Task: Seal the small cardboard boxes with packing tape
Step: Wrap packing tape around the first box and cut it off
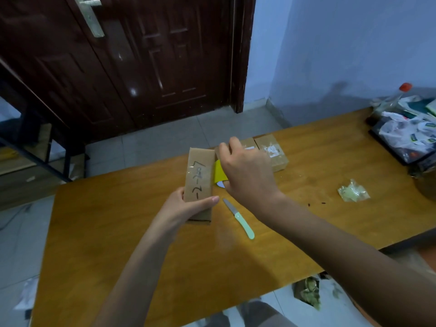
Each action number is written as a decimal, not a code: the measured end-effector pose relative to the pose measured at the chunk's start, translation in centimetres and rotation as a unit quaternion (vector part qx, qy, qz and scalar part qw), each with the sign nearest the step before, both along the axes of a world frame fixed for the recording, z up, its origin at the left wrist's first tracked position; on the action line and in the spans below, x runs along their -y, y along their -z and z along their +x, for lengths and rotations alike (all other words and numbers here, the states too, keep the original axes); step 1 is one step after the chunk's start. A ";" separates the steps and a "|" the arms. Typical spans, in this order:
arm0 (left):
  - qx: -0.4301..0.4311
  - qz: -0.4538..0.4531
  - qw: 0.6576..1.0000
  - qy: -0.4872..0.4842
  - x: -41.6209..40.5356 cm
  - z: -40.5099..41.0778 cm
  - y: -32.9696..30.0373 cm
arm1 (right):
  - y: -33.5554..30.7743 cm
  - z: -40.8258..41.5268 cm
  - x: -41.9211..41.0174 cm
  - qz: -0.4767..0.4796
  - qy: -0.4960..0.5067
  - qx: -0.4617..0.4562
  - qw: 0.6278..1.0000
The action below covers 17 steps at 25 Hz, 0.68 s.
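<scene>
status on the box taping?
Left hand grips handwritten box. Right hand holds yellow tape dispenser against it. Knife lies beside the box, clear of both hands.

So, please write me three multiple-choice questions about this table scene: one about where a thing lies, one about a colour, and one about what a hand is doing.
1. Where does the small knife lie?
A. on the wooden table, right of the held cardboard box
B. on the floor by the door
C. on top of the far boxes

2. What colour is the knife's handle?
A. red
B. pale green
C. black

3. What is the left hand doing?
A. resting flat on the table
B. gripping the near end of the cardboard box
C. holding the knife

Answers:
1 A, the knife lies on the bare tabletop just right of the box.
2 B, the handle is light green and the blade grey.
3 B, its fingers and thumb wrap round the near end of the box, while the right hand holds a yellow tape dispenser against it.
</scene>
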<state>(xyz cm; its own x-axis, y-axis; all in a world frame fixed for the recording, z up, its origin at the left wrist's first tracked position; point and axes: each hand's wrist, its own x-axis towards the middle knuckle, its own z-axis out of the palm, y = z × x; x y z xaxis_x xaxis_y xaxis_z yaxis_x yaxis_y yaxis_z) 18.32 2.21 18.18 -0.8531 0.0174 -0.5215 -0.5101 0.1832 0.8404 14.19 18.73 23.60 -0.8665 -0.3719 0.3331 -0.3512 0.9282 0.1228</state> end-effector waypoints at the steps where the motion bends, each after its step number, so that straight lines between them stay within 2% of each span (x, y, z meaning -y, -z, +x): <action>1: 0.007 -0.001 1.000 -0.023 -0.5 0.0 0.5 | -0.1 0.0 0.0 -0.014 -0.002 -0.005 1.000; 6: 0.022 0.034 0.988 -0.152 -2.6 -0.3 2.1 | -0.1 -0.1 -0.6 -0.064 -0.063 0.009 0.996; 11: 0.019 0.130 0.978 -0.161 -2.5 -0.2 2.1 | 0.7 -1.9 -3.2 -0.098 -0.040 0.051 0.993; 17: -0.031 0.129 0.970 -0.204 -3.3 0.4 2.6 | 1.6 -1.6 -1.1 -0.154 -0.096 0.119 0.976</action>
